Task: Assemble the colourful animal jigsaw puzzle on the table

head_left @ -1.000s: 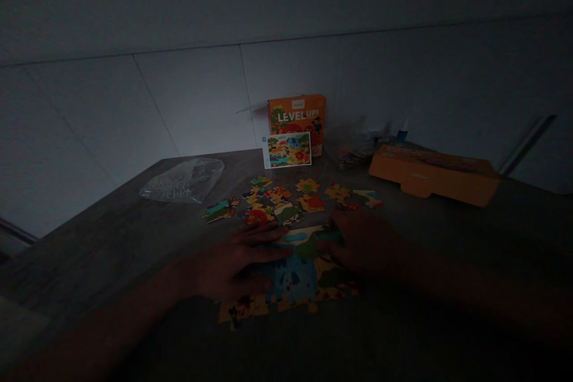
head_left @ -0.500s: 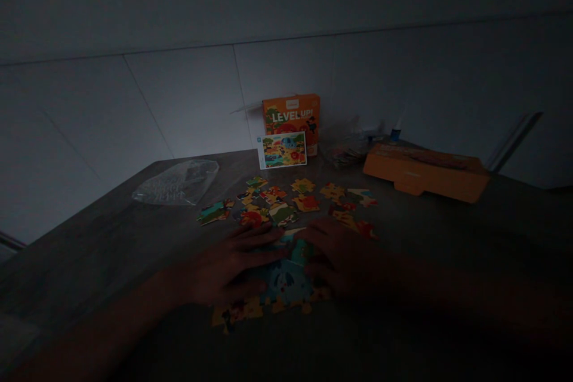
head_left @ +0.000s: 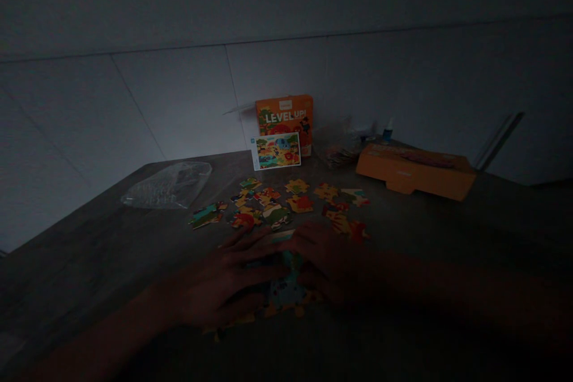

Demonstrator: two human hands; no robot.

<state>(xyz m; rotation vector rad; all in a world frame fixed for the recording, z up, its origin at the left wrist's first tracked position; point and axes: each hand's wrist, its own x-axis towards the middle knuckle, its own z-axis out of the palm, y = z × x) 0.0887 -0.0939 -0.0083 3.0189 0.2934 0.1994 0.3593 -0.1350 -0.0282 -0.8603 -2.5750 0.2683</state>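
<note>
In dim light, a partly joined jigsaw puzzle with a blue animal lies under both my hands. My left hand rests flat over its left side, fingers stretched out and apart. My right hand is bent over the upper right part, thumb and fingers around a green-teal puzzle piece. The fingertips of both hands nearly meet, and they hide much of the puzzle. Just beyond them lie loose puzzle pieces, several in small clusters.
A picture card leans against an orange "LEVEL UP!" box near the wall. A clear plastic bag lies at left. At right are another bag with pieces, an orange box part and a small blue bottle.
The view has shifted slightly, so the background sits a little further left. My left hand has moved lower over the puzzle, covering more of it. The right hand stays at the same piece.
</note>
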